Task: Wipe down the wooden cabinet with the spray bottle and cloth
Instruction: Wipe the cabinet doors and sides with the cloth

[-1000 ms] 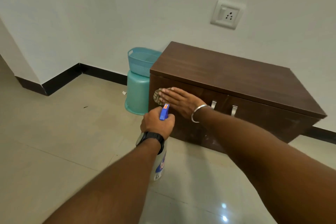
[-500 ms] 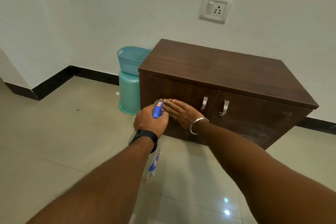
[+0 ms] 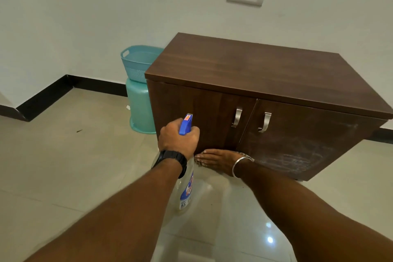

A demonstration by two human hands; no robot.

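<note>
The left hand (image 3: 177, 137) is gripping the upright, clear plastic spray bottle (image 3: 187, 187), its blue nozzle pointing at the glossy wooden cabinet (image 3: 244, 74). The right hand (image 3: 214, 158) is lying flat at the left door's bottom edge; whether it is holding anything cannot be told.

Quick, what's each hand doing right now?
Left hand: closed around the spray bottle.
Right hand: flat, fingers extended, low on the cabinet door; cloth not visible.

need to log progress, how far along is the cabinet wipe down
About midway, it seems. Left door looks dark and even, so likely mostly wiped; the right hand is flat at its bottom edge, cloth not visible. The left hand holds the spray bottle in its grip. Right door shows whitish streaks, so it is left. The top can't be judged.
</note>
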